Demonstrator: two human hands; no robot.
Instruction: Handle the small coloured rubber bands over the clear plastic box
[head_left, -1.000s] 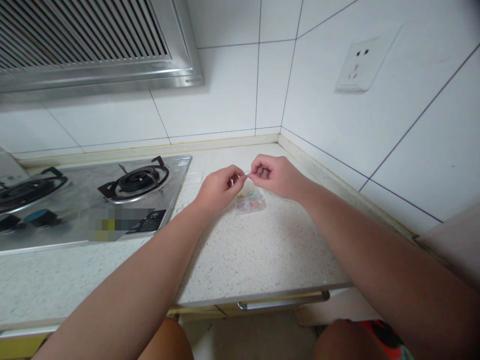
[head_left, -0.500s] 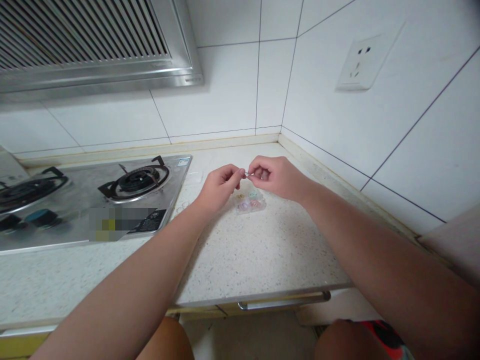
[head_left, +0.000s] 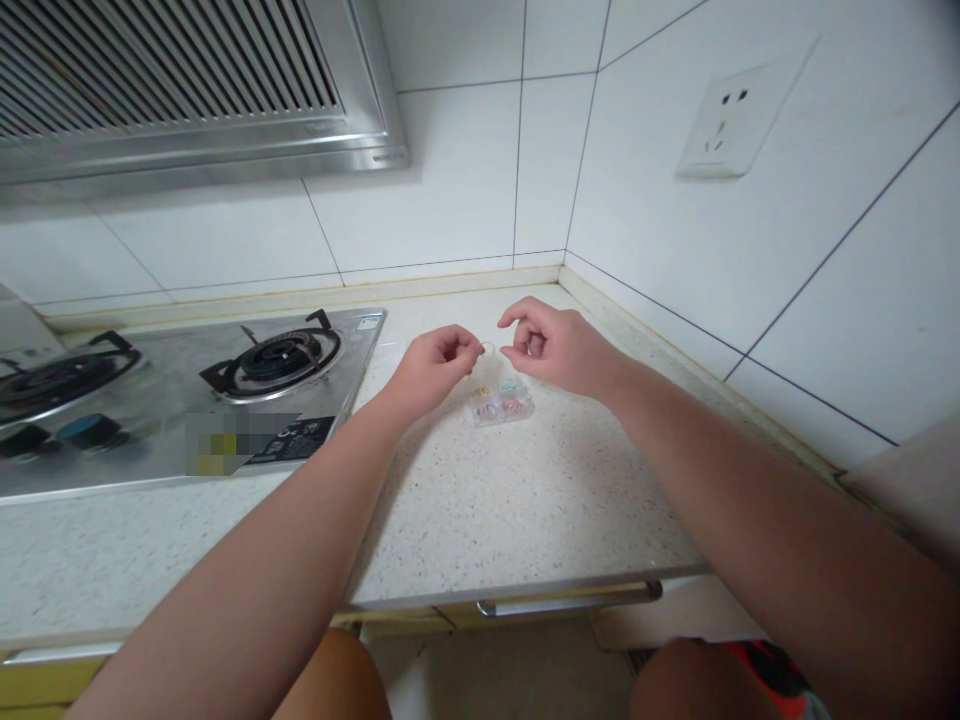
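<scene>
My left hand (head_left: 442,362) pinches a small, thin, pale ring (head_left: 488,348) between thumb and forefinger, above the counter. To the right of the ring my right hand (head_left: 551,342) hovers with thumb and forefinger apart, nothing visible between them. Below both hands a clear plastic compartment box (head_left: 501,419) lies on the counter. Small coloured rings show inside it: yellow, green, purple and pinkish red. The box's far side is partly hidden by my left hand.
A speckled white counter (head_left: 510,510) runs under my arms to its front edge. On the left a steel gas hob (head_left: 169,375) is set in, beneath a range hood (head_left: 352,140). Tiled walls meet at the back right, with a socket (head_left: 727,120) on one.
The thumb and forefinger of my right hand have parted and let go of the ring, moving slightly right. My left hand still pinches it, and its round shape now shows.
</scene>
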